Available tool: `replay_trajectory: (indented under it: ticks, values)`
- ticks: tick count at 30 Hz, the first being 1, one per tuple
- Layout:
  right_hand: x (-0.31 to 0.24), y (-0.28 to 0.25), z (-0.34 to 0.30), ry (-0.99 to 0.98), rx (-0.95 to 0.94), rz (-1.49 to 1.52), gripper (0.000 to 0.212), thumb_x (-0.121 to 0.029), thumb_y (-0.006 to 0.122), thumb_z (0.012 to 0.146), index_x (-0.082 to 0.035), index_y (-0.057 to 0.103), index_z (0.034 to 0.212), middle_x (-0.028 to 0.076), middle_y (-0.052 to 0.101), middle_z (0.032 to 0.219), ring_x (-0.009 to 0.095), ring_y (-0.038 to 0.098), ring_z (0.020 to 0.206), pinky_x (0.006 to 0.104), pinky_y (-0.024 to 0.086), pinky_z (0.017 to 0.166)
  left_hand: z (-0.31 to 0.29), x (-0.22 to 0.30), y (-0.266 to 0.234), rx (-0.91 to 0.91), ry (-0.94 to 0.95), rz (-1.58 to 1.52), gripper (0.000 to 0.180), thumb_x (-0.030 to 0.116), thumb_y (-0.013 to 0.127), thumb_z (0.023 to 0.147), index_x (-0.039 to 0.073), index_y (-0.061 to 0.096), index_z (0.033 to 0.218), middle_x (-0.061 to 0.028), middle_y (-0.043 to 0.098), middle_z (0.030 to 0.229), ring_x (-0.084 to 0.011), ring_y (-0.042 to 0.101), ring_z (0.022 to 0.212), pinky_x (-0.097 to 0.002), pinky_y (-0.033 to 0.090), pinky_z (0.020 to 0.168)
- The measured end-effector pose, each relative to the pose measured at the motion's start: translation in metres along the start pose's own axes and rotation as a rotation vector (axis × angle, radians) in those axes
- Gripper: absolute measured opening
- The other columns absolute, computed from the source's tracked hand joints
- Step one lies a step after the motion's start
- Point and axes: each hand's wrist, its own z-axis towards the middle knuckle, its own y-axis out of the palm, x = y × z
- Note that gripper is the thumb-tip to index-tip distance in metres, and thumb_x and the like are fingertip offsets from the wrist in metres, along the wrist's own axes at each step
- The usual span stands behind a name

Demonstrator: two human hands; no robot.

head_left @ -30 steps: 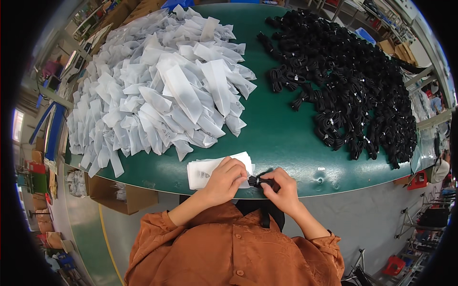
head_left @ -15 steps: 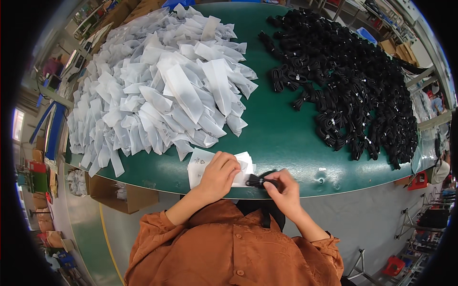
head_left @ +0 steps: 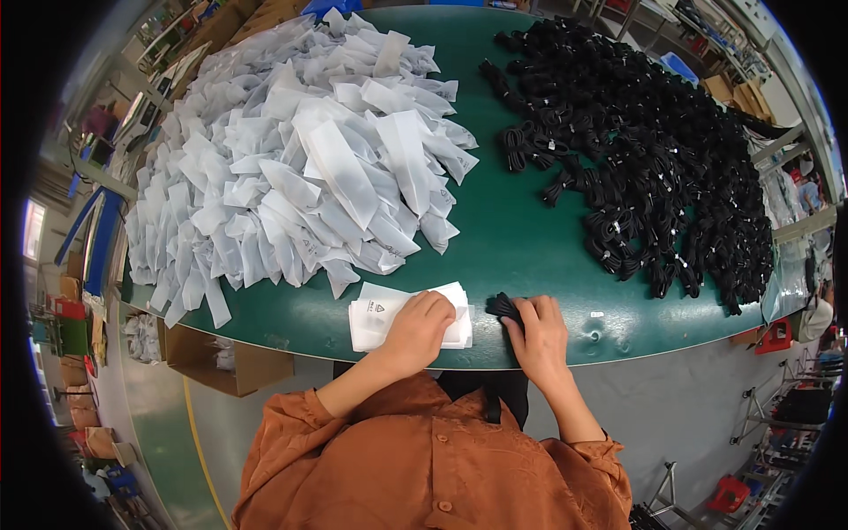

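Flat white translucent bags (head_left: 369, 320) lie in a small stack at the near edge of the table. My left hand (head_left: 419, 330) rests over the stack's right part, its fingers curled in on the top bag; the fingertips are partly hidden. Just right of the stack, my right hand (head_left: 541, 334) is closed on a coiled black cable (head_left: 501, 306) at the table surface. The bundle's right end disappears under my fingers.
A large heap of filled white bags (head_left: 265, 177) covers the table's left side. Many bundled black cables (head_left: 636, 150) spread over the right side of the green table (head_left: 503, 238). An open cardboard box (head_left: 225, 362) stands below the table's left edge.
My right hand has lowered the black cable onto the table, shifting it slightly right and away from me. My left hand has moved a little right and down over the bags.
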Motion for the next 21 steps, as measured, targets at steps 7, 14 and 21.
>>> replay_trajectory:
  ticks: [7, 14, 21]
  values:
    - [-0.023, -0.002, -0.005, -0.063, -0.052, 0.200, 0.033, -0.016, 0.079, 0.083, -0.009, 0.069, 0.114, 0.010, 0.060, 0.092, 0.027, 0.065, 0.072, 0.0374, 0.053, 0.059, -0.001, 0.000, -0.008, -0.062, -0.272, -0.233, 0.008, -0.002, 0.063, 0.091, 0.001, 0.057, 0.094, -0.0086, 0.057, 0.090, -0.0213, 0.057, 0.076, -0.0307, 0.047, 0.068]
    - [-0.026, 0.003, -0.010, -0.069, -0.198, 0.307, 0.036, -0.015, 0.079, 0.083, -0.007, 0.069, 0.116, 0.010, 0.057, 0.096, 0.027, 0.063, 0.077, 0.0357, 0.052, 0.065, -0.002, 0.001, -0.008, -0.074, -0.231, -0.329, 0.008, -0.001, 0.064, 0.090, 0.003, 0.058, 0.094, -0.0076, 0.061, 0.097, -0.0200, 0.058, 0.083, -0.0303, 0.048, 0.069]
    - [-0.024, 0.004, -0.015, 0.270, -0.384, 0.793, 0.038, -0.005, 0.066, 0.090, 0.001, 0.062, 0.128, 0.013, 0.055, 0.099, 0.025, 0.056, 0.092, 0.0325, 0.047, 0.083, 0.013, 0.013, -0.023, -0.056, 0.000, -0.197, 0.017, 0.000, 0.070, 0.082, 0.007, 0.056, 0.088, -0.0079, 0.064, 0.105, -0.0298, 0.056, 0.094, -0.0379, 0.045, 0.084]
